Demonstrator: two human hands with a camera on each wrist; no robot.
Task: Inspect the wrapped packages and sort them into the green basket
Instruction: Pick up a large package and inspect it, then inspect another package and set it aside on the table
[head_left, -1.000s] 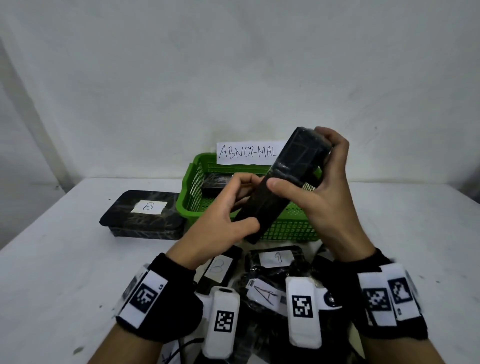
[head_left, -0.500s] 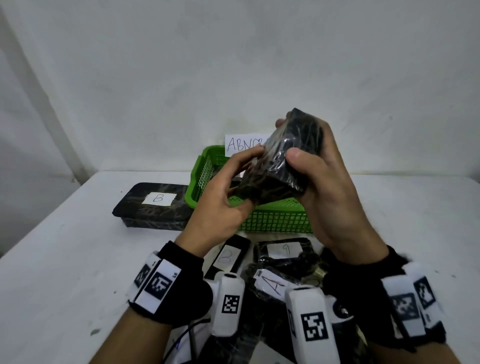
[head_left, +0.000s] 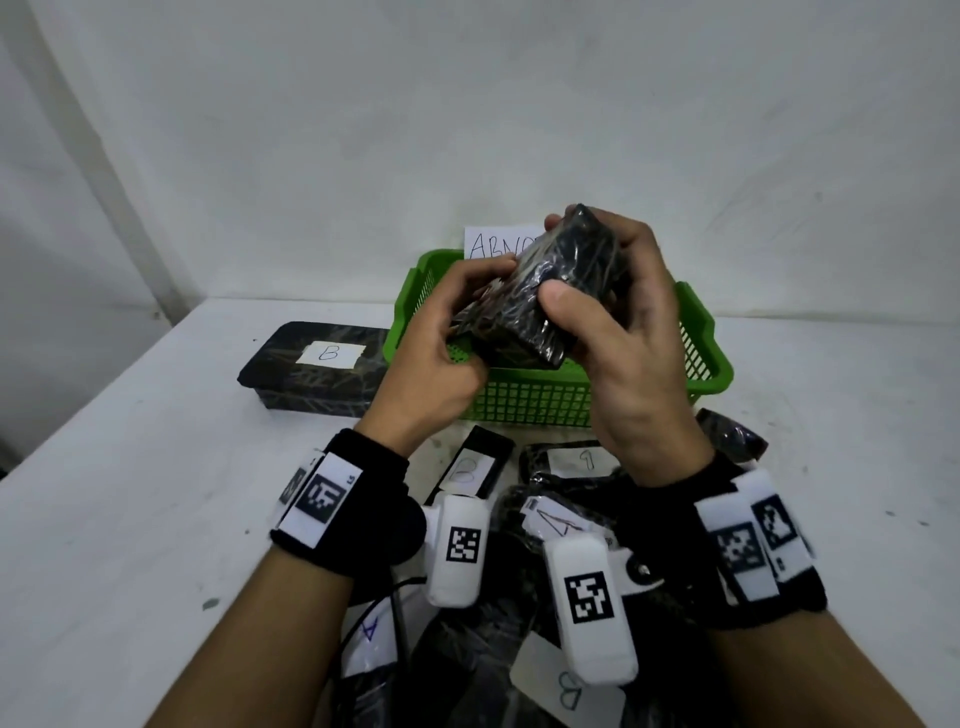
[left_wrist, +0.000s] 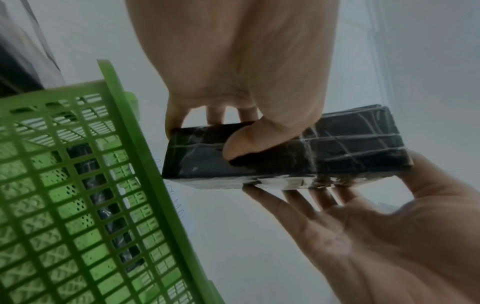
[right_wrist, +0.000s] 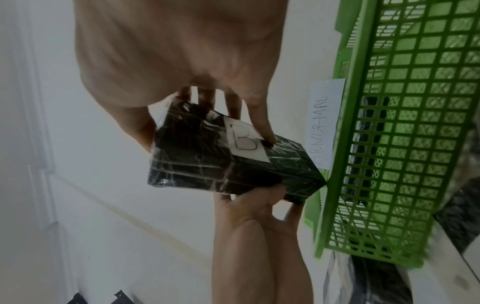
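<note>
Both hands hold one black wrapped package in the air over the green basket. My right hand grips its upper end, thumb on the near face and fingers curled over the far side. My left hand grips the lower end. In the right wrist view the package carries a white label marked B. The left wrist view shows clear film with creases over the package. Through the basket's mesh another dark package lies inside.
A paper sign reading ABNORMAL stands behind the basket against the wall. A long black package labelled B lies left of the basket. Several more labelled packages are heaped at the table's near edge under my wrists, and one lies right of them.
The hands have turned the package from a long diagonal pose to a tilted one with its end toward me. Both hands keep hold of it above the basket.
</note>
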